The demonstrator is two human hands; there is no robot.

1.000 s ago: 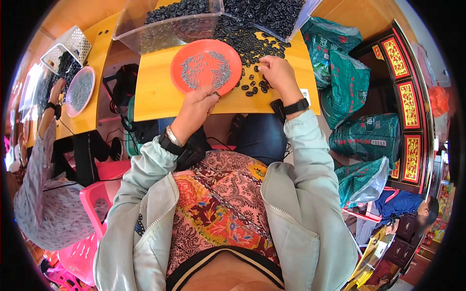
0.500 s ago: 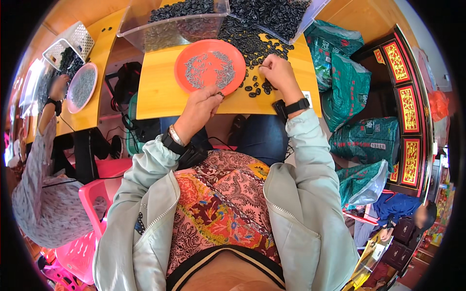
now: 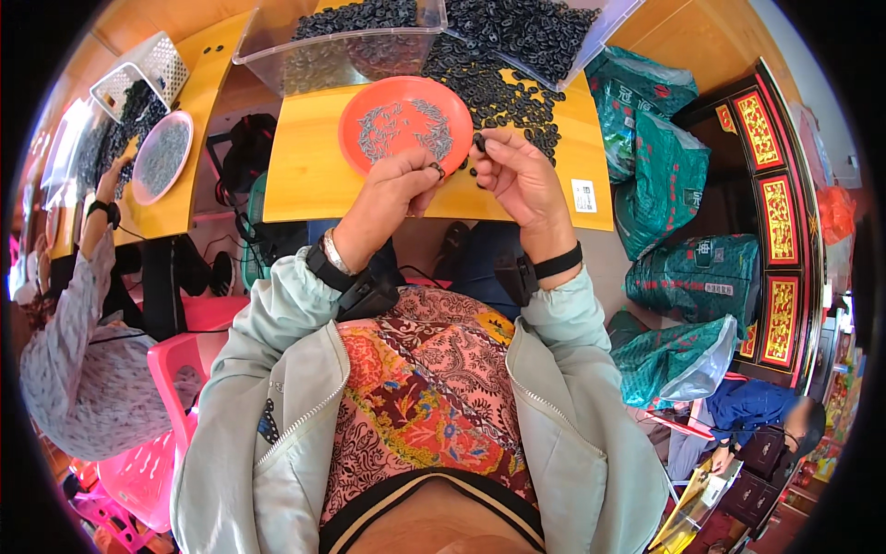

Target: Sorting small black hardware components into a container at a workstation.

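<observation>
The left hand (image 3: 392,189) is raised just above the near edge of the table, and its fingertips are pinched together on a small dark ring-shaped piece (image 3: 436,169). The right hand (image 3: 521,175) is close beside it, the two almost touching, and its thumb and forefinger are closed on a small black rubber-like ring (image 3: 479,142). Both hands are over the front part of the yellow wooden table (image 3: 309,175).

Just behind the left hand lies a round orange plastic plate (image 3: 369,115) with many thin grey metal pieces spread on it. To the right of the plate and behind the right hand, a loose heap of black rings (image 3: 503,92) lies directly on the table. Further back stand two clear plastic bins (image 3: 332,55), both filled with the same black rings.

On the right side of the table several green plastic sacks (image 3: 678,175) are stacked, near a dark cabinet with red and gold panels (image 3: 771,185).

On the left, at a neighbouring yellow table, another person in a grey sleeve (image 3: 78,277) is working; there is a round pale plate of grey pieces (image 3: 161,157) and a white mesh basket (image 3: 152,65). A pink plastic chair (image 3: 175,369) stands between the two people.
</observation>
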